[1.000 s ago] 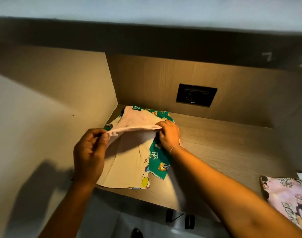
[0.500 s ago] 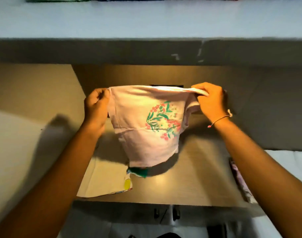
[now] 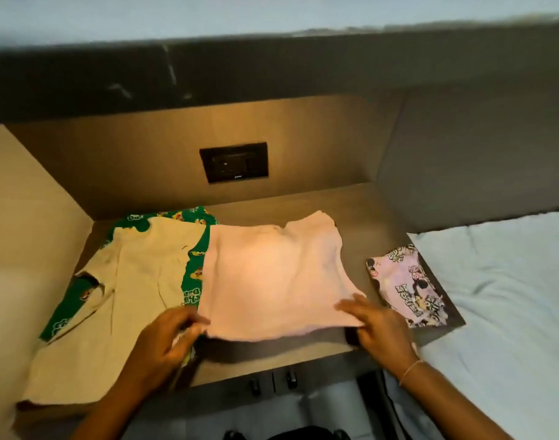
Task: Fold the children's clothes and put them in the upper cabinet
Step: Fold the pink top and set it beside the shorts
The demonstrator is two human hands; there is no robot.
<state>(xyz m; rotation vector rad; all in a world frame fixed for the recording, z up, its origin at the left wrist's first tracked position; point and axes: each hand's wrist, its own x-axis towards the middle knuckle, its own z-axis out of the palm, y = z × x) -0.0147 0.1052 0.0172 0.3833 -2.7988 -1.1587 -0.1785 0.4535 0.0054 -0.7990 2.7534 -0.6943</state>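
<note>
A pale pink children's top (image 3: pixel 272 274) lies spread flat, plain side up, in the middle of the wooden shelf (image 3: pixel 360 211). My left hand (image 3: pixel 167 338) pinches its near left corner. My right hand (image 3: pixel 379 328) holds its near right corner, fingers partly on top of the cloth. A cream garment (image 3: pixel 129 296) lies to the left over a green cartoon-print garment (image 3: pixel 192 271). A folded pink cartoon-print garment (image 3: pixel 408 290) sits at the shelf's right end.
A dark wall socket (image 3: pixel 234 161) is set in the back panel. A dark overhang (image 3: pixel 272 71) runs above the niche. A bed with a white sheet (image 3: pixel 500 296) adjoins on the right. Wood side panel (image 3: pixel 27 217) closes the left.
The pink top was lifted off the pile, held up showing its flower print, and now lies flat on the shelf to the right of the cream garment. Both hands came down to its near edge.
</note>
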